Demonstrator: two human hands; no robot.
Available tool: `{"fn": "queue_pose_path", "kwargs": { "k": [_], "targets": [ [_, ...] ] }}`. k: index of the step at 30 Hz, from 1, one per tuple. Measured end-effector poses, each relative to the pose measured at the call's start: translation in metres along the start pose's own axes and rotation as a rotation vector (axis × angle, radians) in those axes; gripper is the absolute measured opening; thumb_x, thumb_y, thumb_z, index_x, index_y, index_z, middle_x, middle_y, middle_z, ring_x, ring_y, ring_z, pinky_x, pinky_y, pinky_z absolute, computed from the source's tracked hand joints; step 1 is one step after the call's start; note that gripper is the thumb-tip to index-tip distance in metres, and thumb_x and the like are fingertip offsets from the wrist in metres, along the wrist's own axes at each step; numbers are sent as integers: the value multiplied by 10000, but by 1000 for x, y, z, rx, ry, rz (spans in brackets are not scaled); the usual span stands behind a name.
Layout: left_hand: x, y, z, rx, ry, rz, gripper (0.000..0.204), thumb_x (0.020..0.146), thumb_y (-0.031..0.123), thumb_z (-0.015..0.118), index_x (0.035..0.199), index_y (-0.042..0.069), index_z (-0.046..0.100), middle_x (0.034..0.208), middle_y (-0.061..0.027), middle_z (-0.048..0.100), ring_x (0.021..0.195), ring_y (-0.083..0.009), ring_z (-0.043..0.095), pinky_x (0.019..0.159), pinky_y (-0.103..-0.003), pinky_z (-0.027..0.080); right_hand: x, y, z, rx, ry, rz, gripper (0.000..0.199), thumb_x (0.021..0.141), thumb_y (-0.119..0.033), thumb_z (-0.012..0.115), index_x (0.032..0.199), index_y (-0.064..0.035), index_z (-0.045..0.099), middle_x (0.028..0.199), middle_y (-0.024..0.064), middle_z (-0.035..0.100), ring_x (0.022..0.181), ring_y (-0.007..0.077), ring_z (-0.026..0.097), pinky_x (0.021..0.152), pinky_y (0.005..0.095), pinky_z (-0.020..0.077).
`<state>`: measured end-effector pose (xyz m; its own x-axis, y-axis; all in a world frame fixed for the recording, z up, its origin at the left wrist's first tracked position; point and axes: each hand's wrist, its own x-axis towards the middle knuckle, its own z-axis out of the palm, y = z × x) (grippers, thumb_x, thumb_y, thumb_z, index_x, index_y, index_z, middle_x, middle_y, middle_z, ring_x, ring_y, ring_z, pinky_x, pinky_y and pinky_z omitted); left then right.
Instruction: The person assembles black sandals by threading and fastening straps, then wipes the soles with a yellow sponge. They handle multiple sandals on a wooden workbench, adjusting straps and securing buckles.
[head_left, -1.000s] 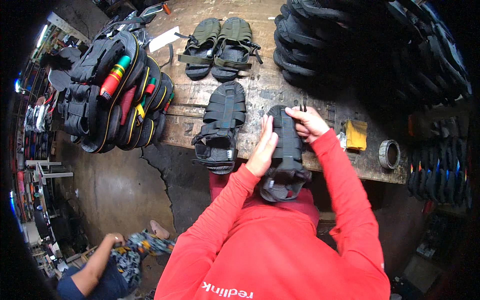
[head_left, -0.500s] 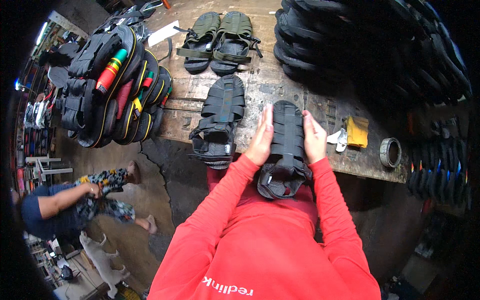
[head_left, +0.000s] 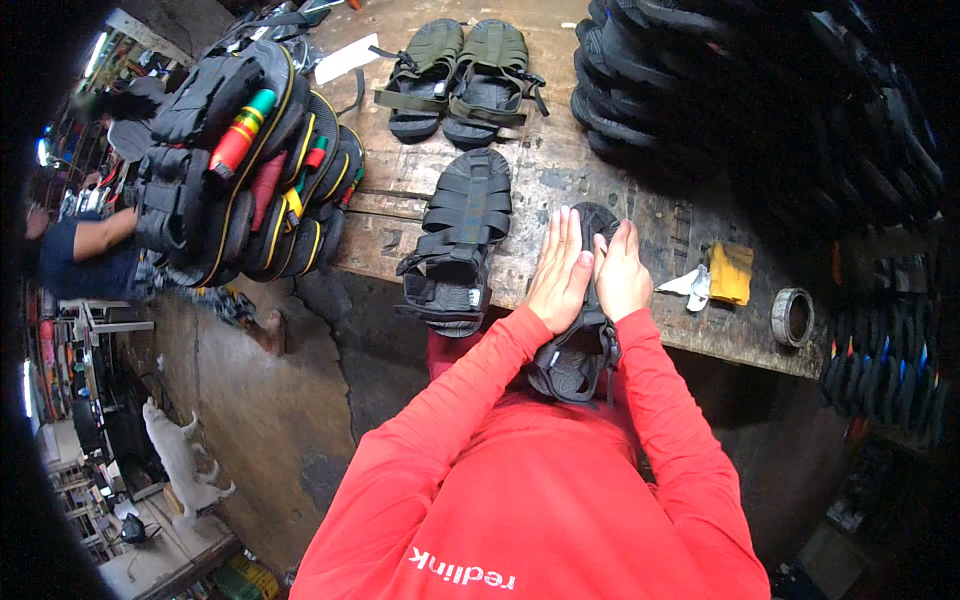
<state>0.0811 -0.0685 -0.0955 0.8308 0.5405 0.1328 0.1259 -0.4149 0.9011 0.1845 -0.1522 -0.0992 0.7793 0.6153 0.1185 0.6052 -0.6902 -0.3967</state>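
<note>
A black sandal (head_left: 578, 345) overhangs the workbench's (head_left: 640, 215) near edge, pressed flat under both palms: left hand (head_left: 560, 272) and right hand (head_left: 621, 275), fingers extended, gripping nothing. Its mate (head_left: 455, 240) lies just left. Pressing appears underway; firm, even pressure seems needed next.

The person wears a bright red long-sleeved top, snug along both arms, its cuffs ending at the wrists. White lettering runs across the chest. Left hand (head_left: 562, 272) and right hand (head_left: 622, 275) are bare, without gloves.
</note>
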Motion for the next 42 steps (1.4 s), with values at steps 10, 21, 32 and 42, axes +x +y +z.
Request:
{"fn": "queue_pose_path", "kwargs": {
  "k": [10,21,32,42],
  "targets": [
    [0,19,-128,566,365,112,470,922,396,663,1169,-3,669,1163,-240,652,1120,-388,601,973,-449,478,47,34,-21,556,-149,53,384,818,-336,795,948,19,729,812,130,732,723,173,675,698,337,530],
    [-112,-24,-154,-660,570,-785,439,987,395,643,1276,72,576,1100,-22,663,1006,-111,604,737,-263,456,117,71,-86,293,18,-76,492,791,-220,756,1182,41,611,1068,182,664,1003,300,655,902,370,510],
    [-215,40,-77,-837,162,-764,666,886,30,640,1490,95,366,1275,-55,585,1067,-156,609,748,-297,570,-100,-22,-141,439,-436,-322,521,909,-58,679,1408,-28,534,872,145,609,807,252,623,760,336,501],
    [-246,30,-69,-774,41,-719,433,932,77,657,1340,-3,534,1255,-62,633,1129,-154,588,1019,-319,458,-72,-65,-79,213,-70,-525,250,838,-53,720,1068,7,642,917,161,618,835,352,645,732,406,535]
  ]
}}
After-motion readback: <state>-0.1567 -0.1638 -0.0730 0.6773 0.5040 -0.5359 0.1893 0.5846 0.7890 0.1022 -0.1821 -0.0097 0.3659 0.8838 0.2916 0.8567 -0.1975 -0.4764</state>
